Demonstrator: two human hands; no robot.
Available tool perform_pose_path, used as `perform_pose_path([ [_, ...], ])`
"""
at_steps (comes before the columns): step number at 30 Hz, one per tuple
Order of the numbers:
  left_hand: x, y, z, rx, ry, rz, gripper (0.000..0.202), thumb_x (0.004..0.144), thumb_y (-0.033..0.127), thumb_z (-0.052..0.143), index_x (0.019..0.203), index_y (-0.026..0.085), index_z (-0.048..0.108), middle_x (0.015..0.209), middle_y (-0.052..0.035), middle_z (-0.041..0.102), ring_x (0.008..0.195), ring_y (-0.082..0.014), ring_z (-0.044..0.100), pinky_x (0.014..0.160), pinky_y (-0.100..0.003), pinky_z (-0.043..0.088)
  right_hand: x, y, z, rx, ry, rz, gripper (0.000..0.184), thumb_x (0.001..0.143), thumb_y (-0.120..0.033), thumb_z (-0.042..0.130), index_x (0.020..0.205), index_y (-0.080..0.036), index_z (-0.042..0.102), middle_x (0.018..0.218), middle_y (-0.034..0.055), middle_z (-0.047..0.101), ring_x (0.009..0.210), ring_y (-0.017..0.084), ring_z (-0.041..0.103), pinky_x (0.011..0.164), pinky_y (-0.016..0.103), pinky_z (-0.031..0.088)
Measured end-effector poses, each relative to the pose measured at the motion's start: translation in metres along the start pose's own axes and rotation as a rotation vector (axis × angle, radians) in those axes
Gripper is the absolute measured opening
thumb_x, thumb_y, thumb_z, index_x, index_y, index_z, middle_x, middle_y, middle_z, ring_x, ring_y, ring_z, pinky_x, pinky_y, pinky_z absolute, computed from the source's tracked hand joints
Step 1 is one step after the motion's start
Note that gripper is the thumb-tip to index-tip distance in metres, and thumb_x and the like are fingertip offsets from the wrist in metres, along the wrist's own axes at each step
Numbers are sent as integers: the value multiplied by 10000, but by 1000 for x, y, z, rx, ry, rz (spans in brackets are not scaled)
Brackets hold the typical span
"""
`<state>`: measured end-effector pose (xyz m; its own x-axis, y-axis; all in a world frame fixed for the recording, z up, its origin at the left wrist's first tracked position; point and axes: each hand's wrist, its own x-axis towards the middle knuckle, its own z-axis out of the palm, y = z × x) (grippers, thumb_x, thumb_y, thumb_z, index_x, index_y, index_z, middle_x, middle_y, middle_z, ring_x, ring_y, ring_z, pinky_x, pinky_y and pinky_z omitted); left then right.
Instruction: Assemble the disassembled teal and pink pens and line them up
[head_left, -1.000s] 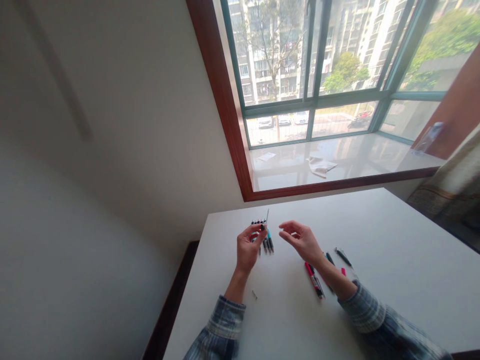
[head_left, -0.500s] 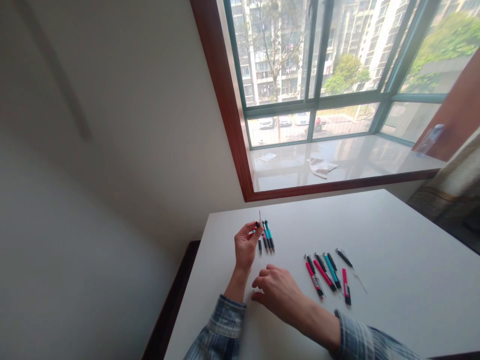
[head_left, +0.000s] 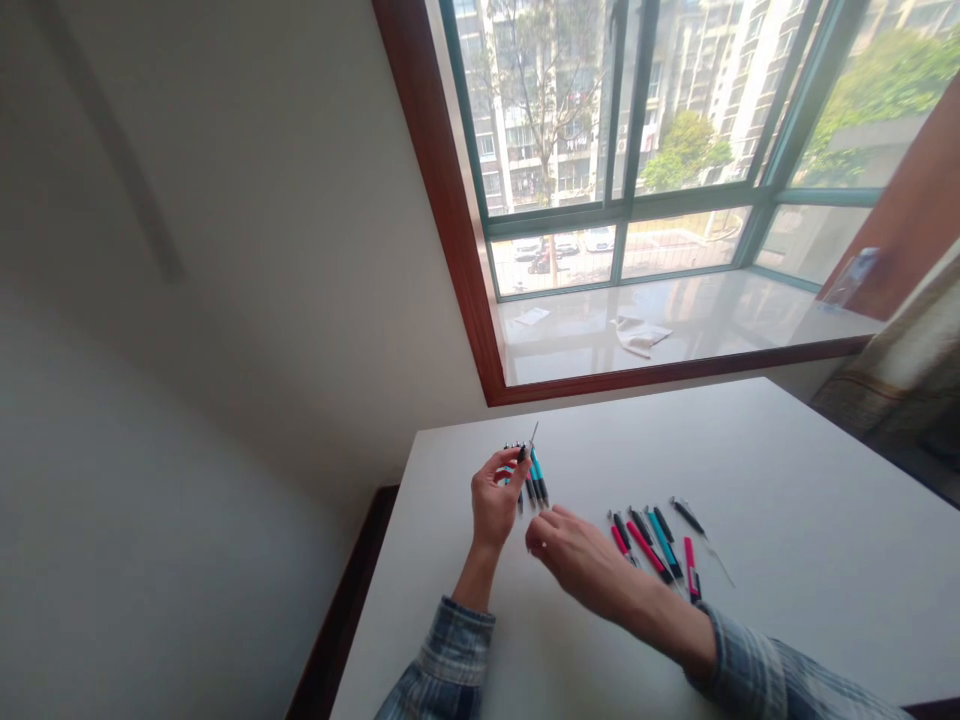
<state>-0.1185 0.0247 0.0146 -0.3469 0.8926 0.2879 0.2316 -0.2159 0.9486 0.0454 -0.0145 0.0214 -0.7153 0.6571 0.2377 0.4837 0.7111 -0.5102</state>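
Note:
My left hand [head_left: 495, 505] is raised over the table's left part, thumb and fingers closed on a black pen section [head_left: 523, 454]. A thin refill [head_left: 535, 433] sticks up from it, tilted to the right. Just below and to the right, my right hand [head_left: 574, 550] has its fingers curled together. Whatever they pinch, if anything, is too small to make out. Behind the left hand lies a row of assembled pens [head_left: 539, 480] with blue and pink barrels, partly hidden by the fingers.
On the white table [head_left: 675, 430], right of my right hand, lie several pen parts: pink barrels [head_left: 646, 547], a blue barrel [head_left: 664, 541] and a black section [head_left: 688, 516] with a refill. My right forearm partly covers them. A wall and window sill [head_left: 585, 345] border the table.
My right hand has lifted from the tabletop and moved up and right, its fingers now curled closed. In my left hand the refill has tipped from upright to leaning right.

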Motion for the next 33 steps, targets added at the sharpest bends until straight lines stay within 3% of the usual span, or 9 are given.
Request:
perform_pose_path([
  [2, -1, -1, 0, 100, -2, 40, 230, 840, 387, 750, 973, 202, 783, 960, -61, 773, 799, -185, 667, 731, -303, 530, 6, 23, -23, 175, 139, 43, 104, 987, -153, 560, 969, -206, 647, 946, 34, 700, 856, 180, 619, 769, 295, 486],
  [5, -4, 1, 2, 211, -32, 116, 186, 862, 352, 731, 997, 239, 788, 963, -50, 771, 829, -196, 659, 760, -322, 512, 16, 60, -49, 356, 340, 141, 188, 1010, -274, 524, 1096, -229, 684, 985, 42, 710, 780, 165, 621, 751, 305, 499],
  [8, -7, 7, 5, 258, -91, 183, 158, 874, 309, 720, 1009, 271, 793, 976, -44, 771, 873, -216, 664, 774, -339, 510, 20, 91, -55, 528, 502, 242, 245, 970, -406, 583, 1043, -211, 712, 968, 64, 720, 855, 202, 648, 724, 310, 510],
  [11, -9, 12, 8, 269, -141, 227, 154, 870, 277, 725, 1006, 281, 798, 976, -47, 776, 917, -240, 672, 820, -366, 520, 19, 109, -50, 753, 606, 325, 304, 884, -476, 691, 975, -186, 703, 903, 65, 718, 847, 211, 652, 706, 312, 518],
  [19, -10, 12, 11, 355, -193, 286, 151, 889, 238, 712, 1010, 281, 791, 992, -46, 774, 953, -246, 667, 885, -387, 514, 17, 120, -39, 1127, 748, 307, 326, 758, -410, 842, 971, -198, 715, 903, 54, 731, 834, 196, 664, 710, 312, 542],
  [33, -11, 14, 13, 323, -209, 273, 133, 879, 244, 718, 979, 286, 795, 987, -46, 777, 976, -257, 676, 909, -401, 515, 18, 113, -45, 1079, 709, 272, 335, 764, -409, 834, 980, -201, 685, 953, 71, 752, 915, 223, 682, 774, 339, 552],
])
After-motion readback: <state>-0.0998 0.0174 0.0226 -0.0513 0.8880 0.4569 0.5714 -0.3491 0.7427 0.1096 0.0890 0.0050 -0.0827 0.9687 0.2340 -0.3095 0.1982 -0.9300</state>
